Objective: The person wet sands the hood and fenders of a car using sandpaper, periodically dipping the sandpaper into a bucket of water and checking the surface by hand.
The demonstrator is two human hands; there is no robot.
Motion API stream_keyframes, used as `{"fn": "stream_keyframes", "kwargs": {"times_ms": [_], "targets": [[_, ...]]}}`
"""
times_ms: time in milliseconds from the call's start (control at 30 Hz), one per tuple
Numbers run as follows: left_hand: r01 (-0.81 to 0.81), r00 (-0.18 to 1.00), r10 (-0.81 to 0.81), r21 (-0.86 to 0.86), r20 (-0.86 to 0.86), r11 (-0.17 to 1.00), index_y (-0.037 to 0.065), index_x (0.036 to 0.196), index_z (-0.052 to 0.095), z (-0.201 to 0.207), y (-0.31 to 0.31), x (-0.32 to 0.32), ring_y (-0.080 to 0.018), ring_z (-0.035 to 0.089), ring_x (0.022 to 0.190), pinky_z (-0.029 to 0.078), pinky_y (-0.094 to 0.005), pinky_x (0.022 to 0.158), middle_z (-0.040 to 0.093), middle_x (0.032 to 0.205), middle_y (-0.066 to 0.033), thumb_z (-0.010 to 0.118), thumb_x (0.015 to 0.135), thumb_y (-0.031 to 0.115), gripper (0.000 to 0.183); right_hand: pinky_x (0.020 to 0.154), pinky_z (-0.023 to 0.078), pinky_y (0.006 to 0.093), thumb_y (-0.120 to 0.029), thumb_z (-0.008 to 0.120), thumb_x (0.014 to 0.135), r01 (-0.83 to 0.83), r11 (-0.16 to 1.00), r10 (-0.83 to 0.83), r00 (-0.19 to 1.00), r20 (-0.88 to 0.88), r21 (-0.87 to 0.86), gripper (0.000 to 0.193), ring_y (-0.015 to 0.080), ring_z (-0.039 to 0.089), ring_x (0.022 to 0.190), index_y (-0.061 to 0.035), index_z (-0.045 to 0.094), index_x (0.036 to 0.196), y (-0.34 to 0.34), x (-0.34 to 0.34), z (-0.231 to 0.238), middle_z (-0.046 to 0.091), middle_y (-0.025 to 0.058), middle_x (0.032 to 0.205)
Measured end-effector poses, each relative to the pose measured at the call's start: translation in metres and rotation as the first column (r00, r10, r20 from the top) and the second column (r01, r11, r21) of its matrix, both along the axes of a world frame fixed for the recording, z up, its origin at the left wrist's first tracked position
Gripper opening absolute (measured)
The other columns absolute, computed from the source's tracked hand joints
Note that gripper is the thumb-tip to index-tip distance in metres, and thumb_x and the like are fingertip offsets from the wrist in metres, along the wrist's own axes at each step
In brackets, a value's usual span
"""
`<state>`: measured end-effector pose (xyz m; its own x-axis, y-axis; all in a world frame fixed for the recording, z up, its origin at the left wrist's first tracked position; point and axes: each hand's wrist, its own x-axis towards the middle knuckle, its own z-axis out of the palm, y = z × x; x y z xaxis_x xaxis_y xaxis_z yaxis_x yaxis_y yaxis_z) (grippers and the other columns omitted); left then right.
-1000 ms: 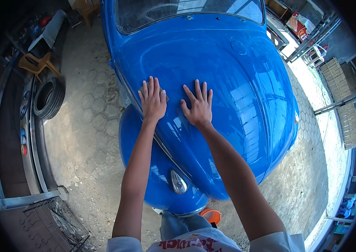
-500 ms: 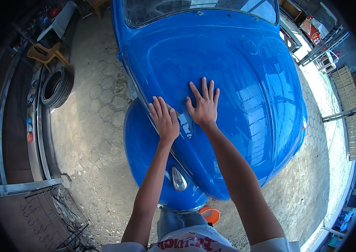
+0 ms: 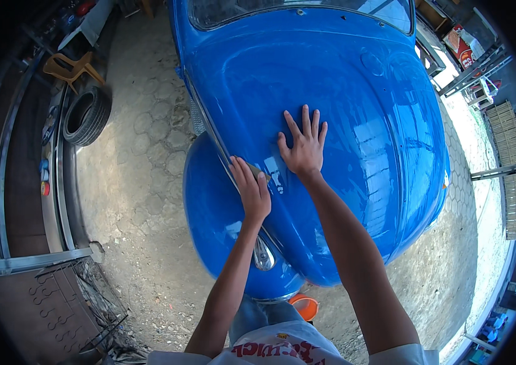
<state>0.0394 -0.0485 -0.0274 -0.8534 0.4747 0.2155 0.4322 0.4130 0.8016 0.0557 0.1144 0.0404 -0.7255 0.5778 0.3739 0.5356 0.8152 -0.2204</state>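
Observation:
A blue rounded car hood with wet-looking streaks fills the middle. My left hand presses on its left edge, beside the seam with the fender. Its fingers lie close together over a thin tan piece of sandpaper, which shows only partly past the fingers. Further right and a little farther away, my right hand rests flat on the hood, fingers spread, holding nothing. A chrome-cased lamp sits on the fender, just nearer than my left hand and partly behind my forearm.
An orange bucket stands on the ground by the car's front, close to my legs. On the left are a loose tire and a tan plastic chair. The windshield is at the top.
My left hand has slid nearer to me along the hood's edge with the sandpaper, closer to the lamp. My right hand stays at about the same spot; the view has shifted slightly.

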Motion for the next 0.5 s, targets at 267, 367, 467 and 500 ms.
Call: {"fn": "stream_keyframes", "kwargs": {"times_ms": [267, 367, 467, 500], "targets": [[-0.015, 0.999, 0.015, 0.022, -0.040, 1.000, -0.012, 0.156, 0.005, -0.001, 0.001, -0.018, -0.0514, 0.004, 0.152, 0.011, -0.0552, 0.124, 0.002, 0.164, -0.0339, 0.033, 0.109, 0.032, 0.070, 0.123, 0.009, 0.0596, -0.045, 0.048, 0.098, 0.004, 1.000, -0.004, 1.000, 0.026, -0.007, 0.057, 0.0416, 0.017, 0.153, -0.0249, 0.047, 0.151, -0.003, 0.001, 0.006, 0.027, 0.0180, 0.164], [-0.145, 0.989, 0.142, 0.074, 0.044, 0.987, -0.011, 0.156, 0.008, 0.015, 0.018, -0.152, -0.0449, 0.007, 0.153, 0.009, -0.0492, 0.126, 0.007, 0.164, -0.0329, 0.028, 0.110, 0.040, 0.072, 0.124, 0.009, 0.0595, -0.046, 0.048, 0.098, -0.024, 1.000, 0.024, 1.000, 0.006, -0.016, 0.057, 0.0415, 0.016, 0.153, -0.0250, 0.047, 0.152, -0.019, -0.015, 0.008, 0.026, 0.0180, 0.164], [-0.156, 0.987, 0.152, 0.079, 0.058, 0.985, -0.011, 0.156, 0.008, 0.004, 0.027, -0.148, -0.0435, 0.008, 0.154, 0.009, -0.0475, 0.126, 0.007, 0.164, -0.0321, 0.027, 0.110, 0.040, 0.071, 0.124, 0.009, 0.0595, -0.046, 0.048, 0.098, -0.010, 1.000, 0.010, 1.000, 0.025, -0.008, 0.057, 0.0417, 0.017, 0.153, -0.0252, 0.047, 0.152, -0.012, -0.010, 0.001, 0.026, 0.0178, 0.164], [-0.153, 0.988, 0.149, 0.095, 0.044, 0.984, -0.010, 0.156, 0.008, 0.002, 0.030, -0.140, -0.0430, 0.008, 0.154, 0.009, -0.0469, 0.126, 0.007, 0.164, -0.0317, 0.028, 0.110, 0.039, 0.071, 0.124, 0.009, 0.0596, -0.046, 0.048, 0.098, -0.005, 1.000, 0.005, 1.000, 0.016, 0.001, 0.057, 0.0418, 0.017, 0.153, -0.0252, 0.047, 0.152, -0.009, -0.010, 0.001, 0.026, 0.0178, 0.164]]}}
